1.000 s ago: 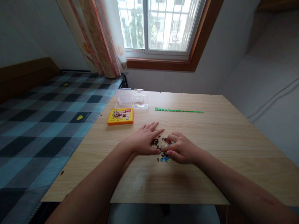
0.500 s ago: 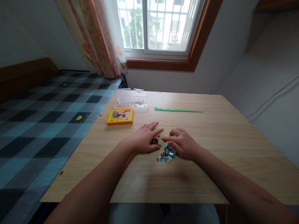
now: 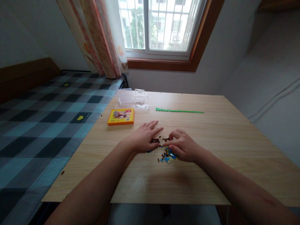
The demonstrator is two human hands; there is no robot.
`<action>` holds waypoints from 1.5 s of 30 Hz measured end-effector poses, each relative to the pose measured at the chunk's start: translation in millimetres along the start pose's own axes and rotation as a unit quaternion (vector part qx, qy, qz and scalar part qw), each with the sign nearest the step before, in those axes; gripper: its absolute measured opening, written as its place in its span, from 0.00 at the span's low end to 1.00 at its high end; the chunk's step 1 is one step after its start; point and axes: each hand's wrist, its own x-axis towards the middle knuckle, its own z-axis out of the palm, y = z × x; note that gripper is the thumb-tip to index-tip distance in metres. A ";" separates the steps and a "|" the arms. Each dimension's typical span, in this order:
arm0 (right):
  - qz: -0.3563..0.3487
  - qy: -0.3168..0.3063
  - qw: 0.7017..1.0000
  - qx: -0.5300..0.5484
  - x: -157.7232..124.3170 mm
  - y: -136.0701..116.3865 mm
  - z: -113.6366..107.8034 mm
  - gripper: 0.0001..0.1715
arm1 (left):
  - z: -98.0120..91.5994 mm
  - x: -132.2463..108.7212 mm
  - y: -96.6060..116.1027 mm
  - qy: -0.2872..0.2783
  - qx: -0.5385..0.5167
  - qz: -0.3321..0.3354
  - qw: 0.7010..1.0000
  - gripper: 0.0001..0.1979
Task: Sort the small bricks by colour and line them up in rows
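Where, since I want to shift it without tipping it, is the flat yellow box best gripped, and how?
Probably hold the yellow box by its two short ends, left hand on one, right hand on the other, coming from the near side. It lies flat on the table, leaving little way underneath, and clear plastic cases close behind crowd its far edge.

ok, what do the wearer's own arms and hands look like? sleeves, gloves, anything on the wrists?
Both the left hand and right hand are bare: no gloves, and no rings that I can see. No watch, band or cable on either wrist. The left forearm and right forearm show no sleeve within the frame.
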 end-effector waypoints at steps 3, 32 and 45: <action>-0.002 -0.009 1.000 -0.001 0.5 -1.0 0.6 0.22 | -0.1 0.2 0.7 0.007 -0.004 0.004 1.000 0.39; -0.008 0.024 0.999 0.032 -4.7 12.4 -7.2 0.26 | 5.5 5.6 3.4 0.066 -0.002 -0.008 0.998 0.30; -0.020 0.006 1.000 0.007 -3.9 9.8 -8.1 0.24 | 9.9 6.2 -1.5 0.106 0.014 -0.014 0.994 0.31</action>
